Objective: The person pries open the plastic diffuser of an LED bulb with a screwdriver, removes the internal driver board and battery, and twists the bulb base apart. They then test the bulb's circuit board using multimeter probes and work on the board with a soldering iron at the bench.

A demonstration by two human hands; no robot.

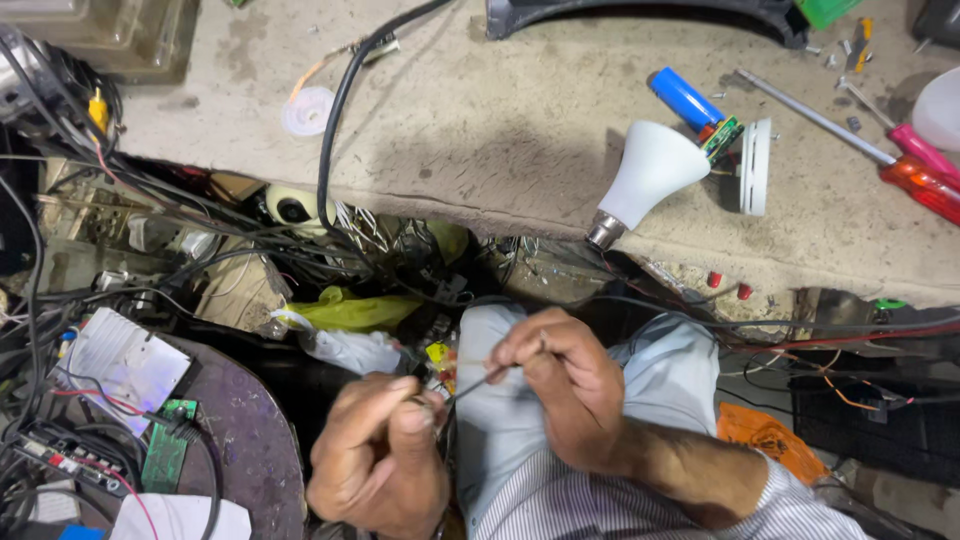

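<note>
My left hand [380,455] is closed around something small at its fingertips, low in the head view, above my lap. My right hand [560,385] pinches a thin dark wire [472,382] that runs from it toward the left hand. Both hands hover over my light blue trousers [660,370]. A white bulb body [650,175] lies on the worktable [500,130] beyond them, its metal cap pointing at me, beside a white round cover [757,167] and a small green circuit board [722,138].
A blue cylinder [683,97] and red and pink screwdrivers [915,170] lie on the table at right. A thick black cable [335,130] crosses the table. Tangled wires, a green circuit board [165,450] and a metal plate [125,360] crowd the left. An orange bag [765,440] sits right.
</note>
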